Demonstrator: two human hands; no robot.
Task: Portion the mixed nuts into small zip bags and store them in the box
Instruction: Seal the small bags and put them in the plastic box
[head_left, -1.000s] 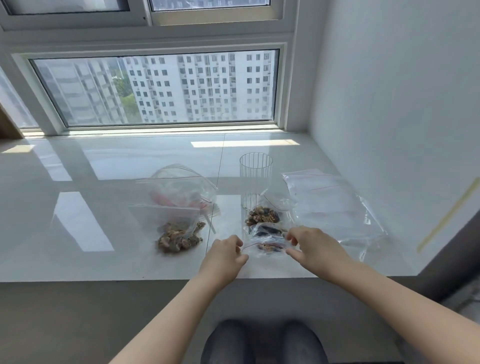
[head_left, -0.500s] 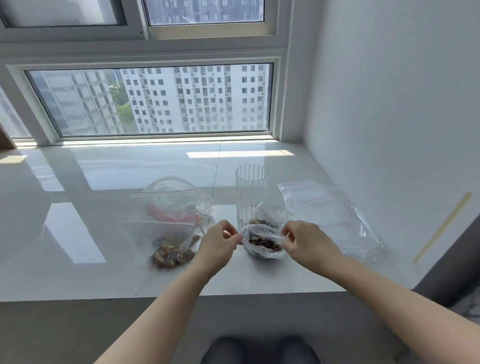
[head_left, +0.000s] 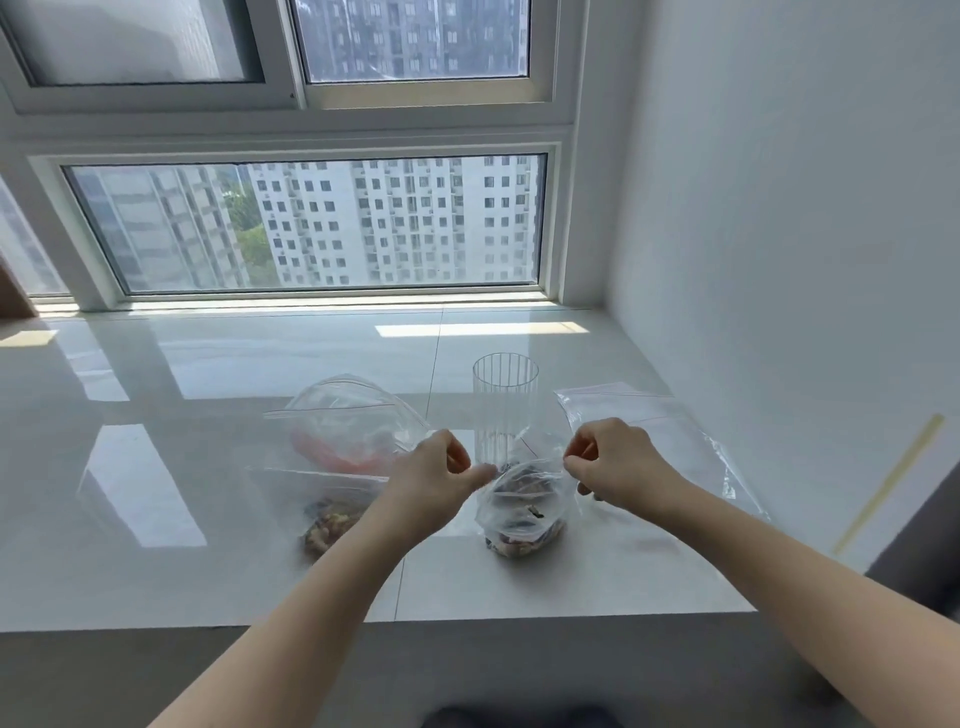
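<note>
Near the bench's (head_left: 156, 587) front edge, a small zip bag (head_left: 522, 512) of mixed nuts (head_left: 524, 545) stood upright, its mouth pulled wide. The left hand (head_left: 431, 480) pinched one side of the rim and the right hand (head_left: 615, 462) the other. Sealing it well would likely mean drawing both corners taut and level, then pressing along the strip. Behind it stood a ribbed clear cup (head_left: 504, 405); a larger nut bag (head_left: 337, 467) lay toward the left, spare bags (head_left: 654, 431) toward the right edge.

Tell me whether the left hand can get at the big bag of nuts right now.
Probably not yet: the left hand pinches the small zip bag. The big bag lies just beside it, nothing between.
</note>
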